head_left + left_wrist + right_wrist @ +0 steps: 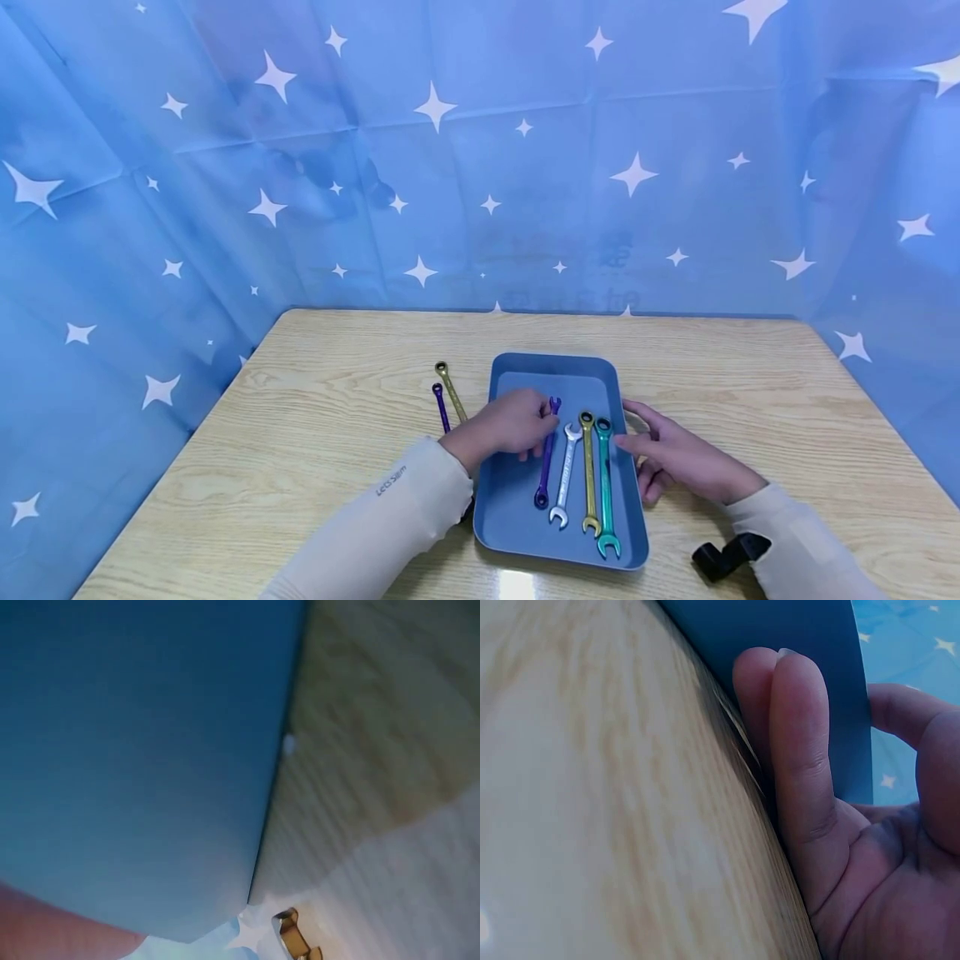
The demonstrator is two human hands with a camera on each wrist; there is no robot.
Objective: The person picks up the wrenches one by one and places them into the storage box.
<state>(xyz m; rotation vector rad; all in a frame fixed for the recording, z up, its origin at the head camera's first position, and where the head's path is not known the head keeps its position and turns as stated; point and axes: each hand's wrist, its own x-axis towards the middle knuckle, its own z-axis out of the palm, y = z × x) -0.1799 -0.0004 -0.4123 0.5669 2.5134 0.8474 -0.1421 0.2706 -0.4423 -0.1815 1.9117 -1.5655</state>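
Observation:
My left hand [521, 421] reaches over the left rim of a blue-grey tray [513, 533], its fingers curled at the upper part of a purple ratchet wrench [547, 471]. The wrench's open end shows just beyond the fingertips. To its right in the tray lie a silver wrench [567, 475], a gold ratchet wrench [589, 475] and a green ratchet wrench [605, 487], roughly side by side. At the tray's right side, my right hand [678, 458] holds the wall, thumb over the rim. In the right wrist view, two fingers [802, 727] lie along the tray's outer wall.
Left of the tray, another gold ratchet wrench [452, 393] and a smaller purple one [441, 408] lie on the wooden table [360, 367], partly hidden by the left arm. A black strap [723, 558] hangs at the right sleeve. Blue star-patterned cloth [480, 167] stands behind the table.

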